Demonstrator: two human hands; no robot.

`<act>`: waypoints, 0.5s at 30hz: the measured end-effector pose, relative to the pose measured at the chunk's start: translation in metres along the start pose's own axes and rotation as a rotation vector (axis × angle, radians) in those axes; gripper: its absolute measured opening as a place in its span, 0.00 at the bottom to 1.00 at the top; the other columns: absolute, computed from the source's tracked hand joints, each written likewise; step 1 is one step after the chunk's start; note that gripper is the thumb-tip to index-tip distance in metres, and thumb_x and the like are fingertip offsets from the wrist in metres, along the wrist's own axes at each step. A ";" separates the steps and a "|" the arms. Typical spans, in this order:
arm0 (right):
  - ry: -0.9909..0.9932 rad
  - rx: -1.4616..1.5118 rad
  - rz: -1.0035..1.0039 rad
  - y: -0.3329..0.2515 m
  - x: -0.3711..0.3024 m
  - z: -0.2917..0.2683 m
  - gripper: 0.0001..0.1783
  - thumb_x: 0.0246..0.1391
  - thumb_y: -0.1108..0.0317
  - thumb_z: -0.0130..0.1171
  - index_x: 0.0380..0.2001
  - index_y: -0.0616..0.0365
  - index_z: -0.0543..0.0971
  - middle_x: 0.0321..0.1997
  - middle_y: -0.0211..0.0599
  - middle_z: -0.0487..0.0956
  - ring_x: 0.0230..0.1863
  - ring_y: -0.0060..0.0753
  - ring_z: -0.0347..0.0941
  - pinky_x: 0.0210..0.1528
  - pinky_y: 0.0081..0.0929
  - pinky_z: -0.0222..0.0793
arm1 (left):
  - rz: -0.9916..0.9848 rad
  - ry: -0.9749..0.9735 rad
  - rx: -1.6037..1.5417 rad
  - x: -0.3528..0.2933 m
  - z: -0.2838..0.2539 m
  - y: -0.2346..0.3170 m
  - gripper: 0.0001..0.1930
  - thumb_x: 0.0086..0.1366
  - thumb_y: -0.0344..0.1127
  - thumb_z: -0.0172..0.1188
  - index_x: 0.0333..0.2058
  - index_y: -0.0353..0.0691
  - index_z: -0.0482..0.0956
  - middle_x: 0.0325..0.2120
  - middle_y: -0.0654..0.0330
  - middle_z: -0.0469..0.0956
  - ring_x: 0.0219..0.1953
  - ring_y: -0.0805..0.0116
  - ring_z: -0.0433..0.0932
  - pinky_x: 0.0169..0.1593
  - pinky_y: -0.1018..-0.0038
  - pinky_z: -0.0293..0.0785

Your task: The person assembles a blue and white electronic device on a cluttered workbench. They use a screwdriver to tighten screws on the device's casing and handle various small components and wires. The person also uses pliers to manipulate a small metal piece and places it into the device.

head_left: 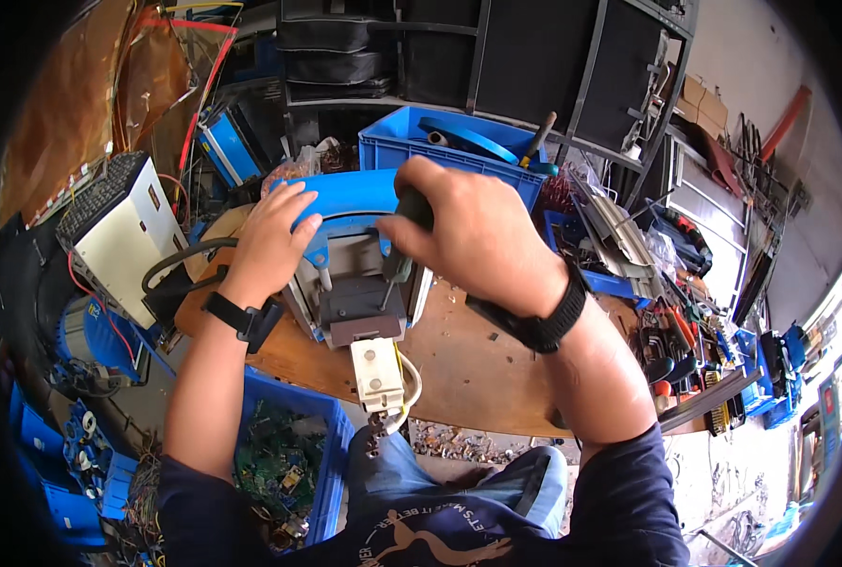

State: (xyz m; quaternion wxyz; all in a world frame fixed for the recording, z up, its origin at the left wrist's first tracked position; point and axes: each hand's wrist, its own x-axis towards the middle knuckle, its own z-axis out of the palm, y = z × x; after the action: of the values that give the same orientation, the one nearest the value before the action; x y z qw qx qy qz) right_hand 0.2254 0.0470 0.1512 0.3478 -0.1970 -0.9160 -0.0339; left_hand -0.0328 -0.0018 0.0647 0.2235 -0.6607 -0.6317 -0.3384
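While the left hand (274, 230) rests splayed on blue casing (355, 194), right hand (485, 227) alongside, grip clamped on a dark tool (415, 210)

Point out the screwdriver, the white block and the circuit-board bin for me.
Screwdriver (399, 267): head view, lower part of its dark green handle.
White block (373, 370): head view, middle of its broad face.
Circuit-board bin (338, 450): head view, its blue right wall.

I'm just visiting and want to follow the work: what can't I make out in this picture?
All in the head view:
- Upper handle of the dark-green screwdriver: mostly hidden by the right hand.
- The screwdriver's tip: too small to tell whether it sits in a screw.
- Floor of the lower-left blue bin: hidden by circuit boards.
- Dark shirt: cut off by the lower edge.
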 end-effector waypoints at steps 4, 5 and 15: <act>-0.073 -0.032 -0.161 -0.021 0.009 -0.002 0.16 0.48 0.63 0.59 0.38 0.62 0.76 0.31 0.45 0.80 0.36 0.47 0.80 0.37 0.38 0.76 | 0.038 -0.009 0.005 -0.003 0.000 -0.002 0.19 0.65 0.39 0.57 0.51 0.33 0.75 0.55 0.45 0.71 0.61 0.45 0.66 0.63 0.59 0.61; -0.098 -0.062 -0.202 -0.025 0.015 -0.001 0.16 0.47 0.64 0.58 0.38 0.62 0.77 0.31 0.44 0.81 0.37 0.45 0.80 0.36 0.37 0.77 | 0.047 -0.003 -0.004 -0.003 0.001 -0.004 0.20 0.65 0.40 0.57 0.51 0.34 0.76 0.56 0.46 0.71 0.61 0.45 0.65 0.64 0.58 0.60; -0.483 -0.014 -0.249 -0.037 0.029 -0.018 0.19 0.53 0.58 0.61 0.41 0.62 0.75 0.37 0.51 0.78 0.43 0.51 0.77 0.45 0.41 0.73 | 0.007 0.007 -0.012 -0.022 -0.008 0.006 0.20 0.65 0.39 0.56 0.53 0.35 0.74 0.59 0.47 0.68 0.64 0.45 0.62 0.66 0.55 0.56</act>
State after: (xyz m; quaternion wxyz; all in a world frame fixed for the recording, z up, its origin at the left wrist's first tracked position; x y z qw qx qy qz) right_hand 0.2027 0.0196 0.1865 0.1111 -0.0875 -0.9893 -0.0349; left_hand -0.0271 -0.0232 0.0549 0.2228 -0.6629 -0.6266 -0.3440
